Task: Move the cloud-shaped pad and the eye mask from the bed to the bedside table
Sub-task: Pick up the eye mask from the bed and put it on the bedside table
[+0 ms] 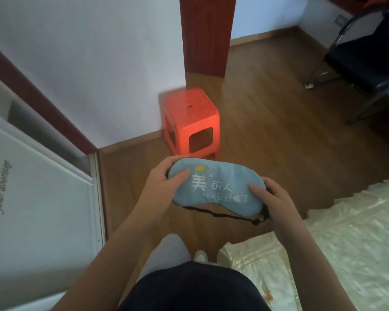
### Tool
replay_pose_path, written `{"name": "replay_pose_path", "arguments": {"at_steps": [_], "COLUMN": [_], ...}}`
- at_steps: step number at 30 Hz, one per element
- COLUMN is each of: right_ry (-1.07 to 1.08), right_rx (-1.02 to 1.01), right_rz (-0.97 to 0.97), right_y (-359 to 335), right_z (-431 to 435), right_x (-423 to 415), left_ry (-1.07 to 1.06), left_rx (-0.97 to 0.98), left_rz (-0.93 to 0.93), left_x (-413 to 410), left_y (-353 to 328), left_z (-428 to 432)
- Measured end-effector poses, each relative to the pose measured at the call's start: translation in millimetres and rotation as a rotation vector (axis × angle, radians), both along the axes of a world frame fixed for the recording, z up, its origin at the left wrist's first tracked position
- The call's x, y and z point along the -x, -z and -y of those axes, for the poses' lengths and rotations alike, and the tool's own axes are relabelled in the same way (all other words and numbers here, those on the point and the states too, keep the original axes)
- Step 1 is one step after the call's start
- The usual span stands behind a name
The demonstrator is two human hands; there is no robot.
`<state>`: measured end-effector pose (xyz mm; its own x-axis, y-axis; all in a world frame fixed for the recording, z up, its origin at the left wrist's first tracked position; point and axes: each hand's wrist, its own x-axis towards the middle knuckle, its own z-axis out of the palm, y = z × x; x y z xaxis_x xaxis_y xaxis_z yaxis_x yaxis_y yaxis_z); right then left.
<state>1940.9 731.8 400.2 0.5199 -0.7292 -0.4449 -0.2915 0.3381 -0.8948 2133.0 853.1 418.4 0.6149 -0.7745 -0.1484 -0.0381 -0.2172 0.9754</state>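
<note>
Currently: carry step for the eye mask, judged from it being off the bed and in the air over the wood floor. Left hand holds the mask's 9 o'clock end, right hand the 3 o'clock end; fingers of both are clamped on it, thumbs on top, the rest curled under.

Mask: pale blue, smooth soft fabric, rounded oblong, white printed characters and a small yellow crown; black cord strap hangs slack along the lower edge.

Bed at 4 o'clock: cream, shiny quilted cover. Orange plastic stool at 12 o'clock, against the wall. White panel with script lettering at 9 o'clock; whether it belongs to the bench I cannot tell.

Cloud-shaped pad not in view.

Next move, as judged: turn to the bench and lay the mask flat, strap tucked.
</note>
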Motion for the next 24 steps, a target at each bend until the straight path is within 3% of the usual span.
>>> {"name": "replay_pose_path", "arguments": {"at_steps": [11,18,24], "right_ry": [0.255,0.487,0.683], "right_rx": [-0.002,0.051,0.060], "right_rz": [-0.062,-0.035,-0.031], "right_y": [11.6,-11.3,-19.5], "right_z": [100.8,181.6,220.0], "right_x": [-49.4,-93.4,-99.0], "left_ry": [0.247,0.438,0.638], "left_rx": [-0.038,0.041,-0.010], "left_rz": [-0.061,-0.064,-0.115], "left_x": [-73.1,-121.9,-128.9], "left_y": [16.4,-7.6,-14.1], "left_z": [159.5,291.4,373.2]}}
